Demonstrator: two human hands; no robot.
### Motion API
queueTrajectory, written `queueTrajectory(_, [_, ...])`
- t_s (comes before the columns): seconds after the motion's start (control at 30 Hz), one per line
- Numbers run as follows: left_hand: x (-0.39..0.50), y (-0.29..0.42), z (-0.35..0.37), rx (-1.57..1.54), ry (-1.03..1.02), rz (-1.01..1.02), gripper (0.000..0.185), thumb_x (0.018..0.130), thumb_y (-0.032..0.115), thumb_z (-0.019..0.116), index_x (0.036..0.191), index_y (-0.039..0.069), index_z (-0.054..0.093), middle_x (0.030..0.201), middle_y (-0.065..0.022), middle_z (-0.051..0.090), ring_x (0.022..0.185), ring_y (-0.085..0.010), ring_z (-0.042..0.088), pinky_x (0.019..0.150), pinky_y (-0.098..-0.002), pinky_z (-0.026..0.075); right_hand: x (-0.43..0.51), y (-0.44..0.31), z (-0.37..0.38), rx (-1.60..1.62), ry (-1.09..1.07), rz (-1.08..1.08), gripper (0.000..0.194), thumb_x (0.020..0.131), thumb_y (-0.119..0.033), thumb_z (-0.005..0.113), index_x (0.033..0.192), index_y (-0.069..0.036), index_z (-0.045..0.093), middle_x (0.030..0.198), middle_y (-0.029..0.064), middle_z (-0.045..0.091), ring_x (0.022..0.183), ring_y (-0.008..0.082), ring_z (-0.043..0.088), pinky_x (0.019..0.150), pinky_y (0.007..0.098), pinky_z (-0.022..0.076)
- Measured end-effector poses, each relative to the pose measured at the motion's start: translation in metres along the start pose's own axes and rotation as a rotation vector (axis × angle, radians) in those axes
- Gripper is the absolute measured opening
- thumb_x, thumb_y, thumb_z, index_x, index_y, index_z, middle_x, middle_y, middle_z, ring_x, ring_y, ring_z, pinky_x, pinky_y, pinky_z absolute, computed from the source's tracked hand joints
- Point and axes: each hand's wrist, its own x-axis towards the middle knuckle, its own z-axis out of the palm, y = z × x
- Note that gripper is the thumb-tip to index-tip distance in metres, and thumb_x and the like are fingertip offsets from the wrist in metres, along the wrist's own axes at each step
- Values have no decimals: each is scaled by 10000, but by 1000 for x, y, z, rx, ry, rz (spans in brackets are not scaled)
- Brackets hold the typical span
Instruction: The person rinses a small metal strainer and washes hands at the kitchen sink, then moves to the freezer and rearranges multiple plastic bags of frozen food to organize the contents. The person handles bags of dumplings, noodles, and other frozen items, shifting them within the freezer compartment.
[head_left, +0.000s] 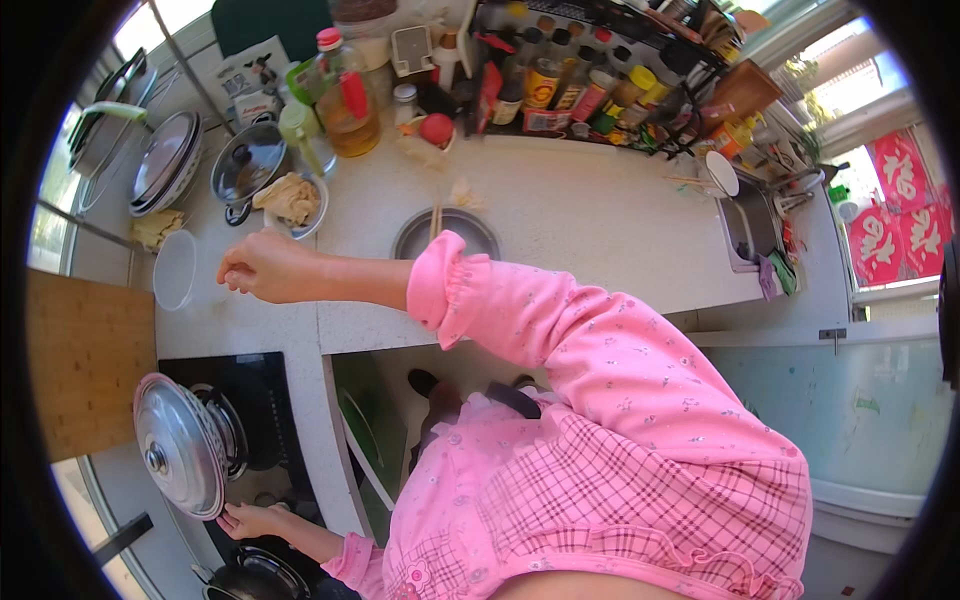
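My left hand (251, 521) grips the near rim of a patterned enamel pot (201, 424), which stands at the gas stove with a domed metal lid (161, 442) on it. My right hand (266, 266) is stretched out over the white counter, fingers curled inward. Nothing shows in it, though its palm is hidden. Just beyond it a bowl (319, 214) holds a crumpled yellowish mass (289, 199). A translucent plastic tub (175, 270) stands to its left. Behind my right forearm lies a round metal pan (480, 229) with chopsticks (436, 223) across it.
A glass-lidded pot (249, 161) and an oil bottle (349, 112) stand at the back left. Several sauce bottles (544, 82) fill a black rack. The sink (750, 225) is at far right. A black wok (247, 583) sits on the nearer burner. A wooden board (86, 360) stands left.
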Motion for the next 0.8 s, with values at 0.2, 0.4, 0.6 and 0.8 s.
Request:
queueTrajectory(0.2, [-161,138,51,-110,-174,443,463,864,58,621,1272,-13,415,1236,-224,452,1052,-295,528,873,-355,470,-190,-13,-175,-201,323,142,189,865,-107,537,952,5,661,795,132,678,708,210,659,672,317,512])
queueTrajectory(0.4, [-343,202,66,-329,-623,375,434,904,43,516,1318,7,389,1317,-124,432,1142,-251,463,935,-355,410,-386,-25,-327,-253,572,351,219,923,-122,511,1046,15,629,826,117,680,724,169,663,663,291,508])
queueTrajectory(0.6, [-527,240,42,-492,-1115,219,433,884,-3,479,1310,40,415,1322,-84,444,1155,-209,453,945,-330,387,-501,-68,-483,-503,755,438,221,917,-110,507,1039,26,631,822,118,686,707,152,666,657,274,514])
queueTrajectory(0.8, [-662,290,36,-505,-1599,259,454,829,-30,497,1274,45,452,1294,-73,491,1114,-192,495,893,-303,409,-562,-75,-642,-691,916,486,227,924,-125,508,1052,11,638,827,73,687,700,112,651,641,246,529])
